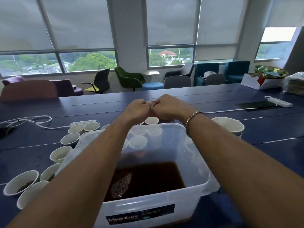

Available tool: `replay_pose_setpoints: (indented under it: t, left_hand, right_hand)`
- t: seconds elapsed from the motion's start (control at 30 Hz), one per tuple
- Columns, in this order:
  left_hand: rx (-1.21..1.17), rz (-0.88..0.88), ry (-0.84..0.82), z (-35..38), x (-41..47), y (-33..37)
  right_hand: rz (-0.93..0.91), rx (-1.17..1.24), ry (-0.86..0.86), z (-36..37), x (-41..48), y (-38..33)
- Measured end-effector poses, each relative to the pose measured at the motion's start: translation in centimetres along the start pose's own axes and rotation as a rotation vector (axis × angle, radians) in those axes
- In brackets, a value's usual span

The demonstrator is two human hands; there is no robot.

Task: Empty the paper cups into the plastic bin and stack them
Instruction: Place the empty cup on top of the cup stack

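Near edge of tabletop [279, 145]: plastic bin [189, 145], clear, rounded rim, dark "Megabox" label on front wall.
Bin contents: dark brown liquid [148, 176] over the bottom; foam patch [121, 183] on its L part.
L side of tabletop: paper cups [60, 153], small, white, upright, in a curved row from the near edge twd the bin's far L corner.
Closest to near edge: nearest cup [21, 181] w/ dark dregs inside; other cups' insides hard to read.
Behind bin: more cups, some seen thru the clear far wall [138, 141], one cup's rim [152, 120] showing above it; contents can't tell.
R of bin: bigger cup [228, 125], white, upright, apart from the bin.
Hands: L hand [136, 109] & R hand [167, 106] touching past the bin's far rim, above the cups there; fingers curled; white sliver [151, 104] btwn them, blurred, so can't tell what they hold.
R wrist: beaded bracelet [194, 116].
Far L: white power strip [83, 122] w/ cable [32, 120].
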State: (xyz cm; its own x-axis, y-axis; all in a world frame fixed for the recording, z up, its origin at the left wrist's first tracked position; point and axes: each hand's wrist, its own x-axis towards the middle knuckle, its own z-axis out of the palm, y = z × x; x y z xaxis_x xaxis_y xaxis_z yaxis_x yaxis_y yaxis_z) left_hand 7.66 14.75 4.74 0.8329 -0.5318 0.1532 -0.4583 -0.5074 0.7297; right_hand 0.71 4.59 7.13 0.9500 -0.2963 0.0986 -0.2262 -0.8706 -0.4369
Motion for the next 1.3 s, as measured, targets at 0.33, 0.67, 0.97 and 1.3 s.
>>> replay_pose_setpoints:
  t: [0.33,0.67,0.97,1.3]
  left_hand:
    - [0.171,-0.056,-0.037,-1.6,4.4,-4.9]
    - [0.194,-0.031,-0.104,-0.9,5.3,-5.7]
    - [0.206,-0.027,-0.026,-0.7,4.0,-3.7]
    - [-0.134,-0.293,0.117,-2.5,1.4,0.7]
  right_hand:
    - [0.163,-0.315,-0.465,4.1,7.3,1.5]
    - [0.135,-0.460,-0.656,4.5,9.0,3.6]
    - [0.198,-0.135,-0.458,0.1,6.3,1.9]
    - [0.041,-0.077,-0.244,-5.8,1.9,-3.7]
